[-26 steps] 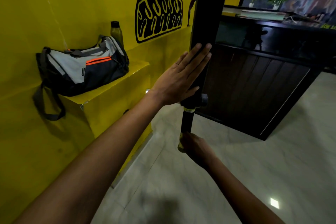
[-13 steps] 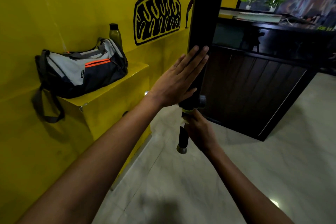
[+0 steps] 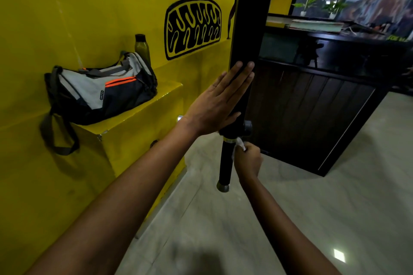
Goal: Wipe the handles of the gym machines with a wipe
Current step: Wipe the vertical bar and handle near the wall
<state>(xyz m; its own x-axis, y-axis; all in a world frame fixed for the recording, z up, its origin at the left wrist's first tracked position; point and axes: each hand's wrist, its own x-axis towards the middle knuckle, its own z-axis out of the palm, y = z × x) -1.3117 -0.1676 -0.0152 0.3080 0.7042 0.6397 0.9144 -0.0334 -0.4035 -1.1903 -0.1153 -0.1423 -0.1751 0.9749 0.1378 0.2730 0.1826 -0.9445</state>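
One view only, the head camera, so my notes stay there. Left hand (image 3: 220, 101) lies flat with straight fingers, pressing the dark upright post (image 3: 249, 35) of the machine to steady it. Right hand (image 3: 248, 161) is curled round the wipe (image 3: 239, 143), holding it against the right side of the black handle (image 3: 225, 163), high up near the collar; a white corner of the cloth pokes out above the knuckles. That handle hangs down from the post, its metal end cap (image 3: 222, 187) bare below the hand. To the left, on a yellow ledge (image 3: 143, 116), sit a gym bag (image 3: 100, 89) and a bottle (image 3: 142, 48); to the far right stands a dark counter (image 3: 312, 105). Risks as I judge them: I cannot tell whether the wipe wraps the far side of the grip, so a straight downward pass may leave that face untouched. Bunched cloth could slip out of the fist. If the handle pivots, a hard stroke may swing it off line.
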